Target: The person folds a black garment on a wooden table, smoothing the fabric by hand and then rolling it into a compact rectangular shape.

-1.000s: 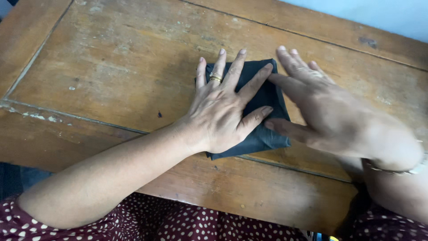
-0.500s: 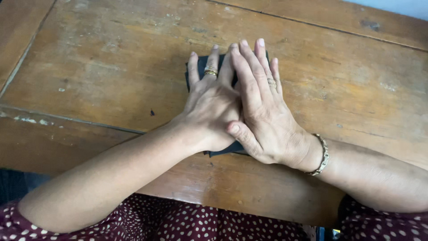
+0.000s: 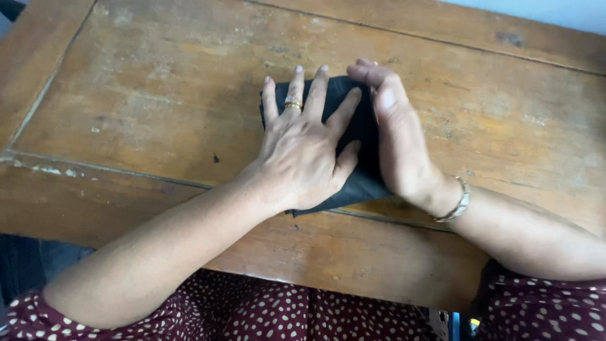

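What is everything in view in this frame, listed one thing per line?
cloth: one, dark, folded, on the table under both hands
table: one, worn brown wood, fills the view
ring: one, gold, on a left-hand finger
bracelet: one, silver, on the right wrist
dotted garment: one, dark red with white dots, bottom edge
left hand: flat on the cloth, fingers spread
right hand: on edge along the cloth's right side

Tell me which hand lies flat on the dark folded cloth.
The left hand, with gold rings, lies palm-down on the dark folded cloth; the right hand, with a wrist bracelet, stands on edge beside it.
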